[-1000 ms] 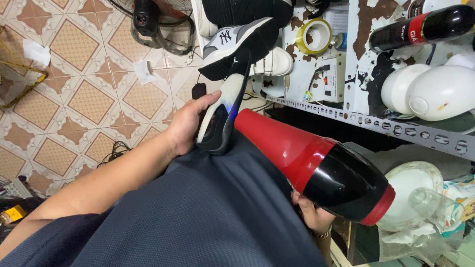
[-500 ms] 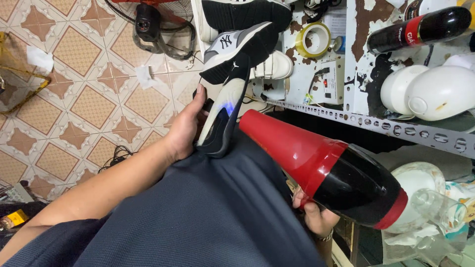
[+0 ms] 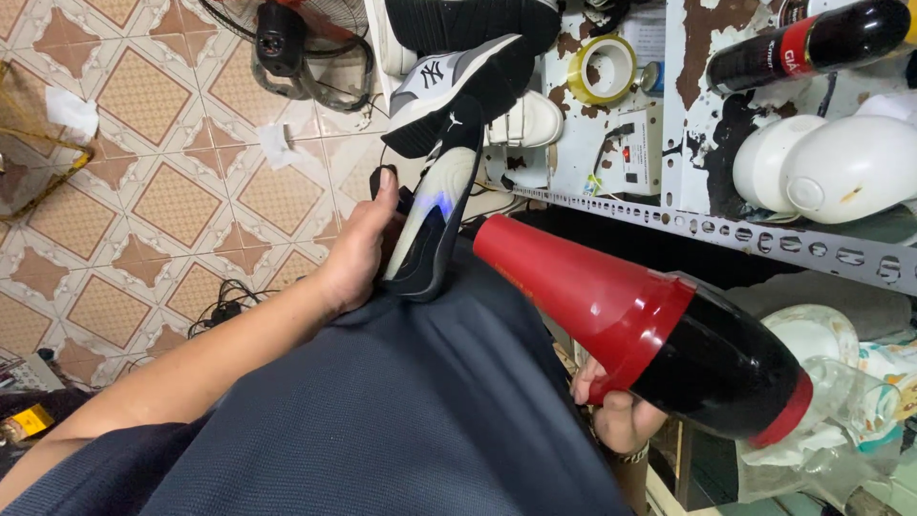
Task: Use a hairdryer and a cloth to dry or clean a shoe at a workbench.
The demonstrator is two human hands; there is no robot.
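the hair dryer [image 3: 659, 354] hides most of the right hand [image 3: 616, 416]; the shoe [image 3: 435, 225] covers the left hand's [image 3: 358, 253] fingers.

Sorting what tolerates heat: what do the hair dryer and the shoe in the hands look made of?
Hair dryer: probably hard plastic, glossy red nozzle and black body with sharp highlights. Shoe: looks like smooth rubbery sole with black edging, no weave visible; the upper is mostly hidden.

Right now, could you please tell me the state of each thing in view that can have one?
Left hand: closed around the shoe.
Shoe: held sole-up on the lap, toe pointing away.
Right hand: grip closed on the dryer's handle.
Hair dryer: held, red nozzle aimed at the shoe; running or not, cannot tell.
Tape roll: lying flat on the bench.
Dark bottle: lying on its side.
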